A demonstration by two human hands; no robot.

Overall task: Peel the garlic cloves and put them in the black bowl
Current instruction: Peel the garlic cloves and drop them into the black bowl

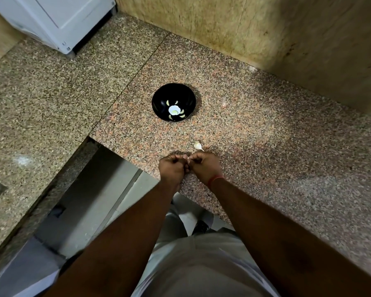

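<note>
Both curled hands' grip (187, 160) pinching a papery garlic clove (188, 157), glossy round black bowl (159, 99) beyond

Speckled granite counter (266, 133) – tan stone wall (266, 28) behind, white appliance (58, 20) far-left.

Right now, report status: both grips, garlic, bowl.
Left grip and right grip pinching one small garlic clove, mostly hidden. Round black bowl holds several peeled cloves. One unpeeled white clove waits on speckled granite counter.
</note>
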